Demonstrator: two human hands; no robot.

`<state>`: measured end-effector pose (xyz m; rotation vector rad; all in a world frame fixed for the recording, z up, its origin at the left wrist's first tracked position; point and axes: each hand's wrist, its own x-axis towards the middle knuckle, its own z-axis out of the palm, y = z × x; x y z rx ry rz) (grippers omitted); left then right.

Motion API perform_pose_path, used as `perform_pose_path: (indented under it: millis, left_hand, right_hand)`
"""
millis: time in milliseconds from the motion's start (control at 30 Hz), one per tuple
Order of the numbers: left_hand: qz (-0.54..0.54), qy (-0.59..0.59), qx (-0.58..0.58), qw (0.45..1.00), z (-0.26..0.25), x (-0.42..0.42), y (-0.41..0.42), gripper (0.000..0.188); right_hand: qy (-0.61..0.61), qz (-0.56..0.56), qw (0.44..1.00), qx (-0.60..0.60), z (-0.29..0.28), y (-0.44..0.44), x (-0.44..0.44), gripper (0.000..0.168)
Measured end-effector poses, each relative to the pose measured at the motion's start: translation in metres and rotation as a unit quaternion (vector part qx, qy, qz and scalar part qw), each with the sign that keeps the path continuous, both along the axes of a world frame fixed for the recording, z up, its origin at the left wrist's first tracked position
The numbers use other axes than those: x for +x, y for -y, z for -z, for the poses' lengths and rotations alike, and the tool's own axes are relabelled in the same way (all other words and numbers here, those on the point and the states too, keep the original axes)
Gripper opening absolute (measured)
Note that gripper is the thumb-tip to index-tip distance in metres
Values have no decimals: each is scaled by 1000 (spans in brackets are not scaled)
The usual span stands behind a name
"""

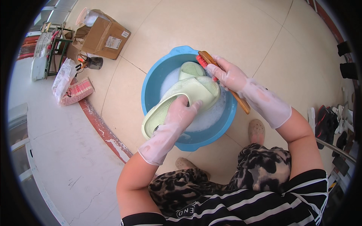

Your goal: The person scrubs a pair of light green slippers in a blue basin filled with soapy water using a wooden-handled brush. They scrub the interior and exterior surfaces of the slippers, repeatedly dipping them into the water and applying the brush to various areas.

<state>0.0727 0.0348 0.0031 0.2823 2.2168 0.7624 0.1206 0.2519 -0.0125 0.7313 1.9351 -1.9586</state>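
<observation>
My left hand (181, 113), in a translucent glove, grips a pale green slide sandal (205, 91) with its fingers inside the foot opening. The sandal lies tilted over the soapy water of a round blue plastic basin (147, 96), its heel end over the rim. My right hand (230, 73), gloved too, is closed around a wooden scrub brush (240, 101) with red bristles, held at the basin's right side. The bristles are close to the sandals; whether they touch is hard to tell. Beyond the first sandal, a second pale green slide sandal (191, 70) rests in the basin, partly covered.
An open cardboard box (113, 36) stands at the upper left, near scissors in a dark holder (94, 62) and a pink-and-white package (77, 91). A red-painted edge (99, 127) borders the left side. Several shoes (325, 121) are at the right. My feet are just below the basin.
</observation>
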Motion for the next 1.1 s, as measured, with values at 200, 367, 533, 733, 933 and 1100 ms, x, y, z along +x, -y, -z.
perform_pose_path:
  millis: [200, 367, 533, 733, 933, 1100]
  left_hand:
    - [157, -263, -59, 950, 24, -9, 24, 29]
    - [187, -350, -60, 916, 31, -4, 28, 22]
    - [180, -394, -67, 899, 12, -15, 43, 17]
    - [245, -308, -261, 881, 46, -37, 49, 21]
    - [279, -353, -201, 870, 103, -30, 69, 25]
    - [275, -156, -300, 900, 104, -27, 59, 29]
  right_hand:
    - [-98, -58, 984, 136, 4, 9, -12, 69]
    - [-15, -165, 955, 247, 17, 25, -30, 71]
    - [85, -208, 938, 265, 29, 35, -45, 70]
    - [-29, -207, 912, 354, 75, 56, -76, 69]
    - [116, -324, 874, 343, 88, 70, -86, 64]
    - [113, -332, 861, 368, 107, 68, -69, 64]
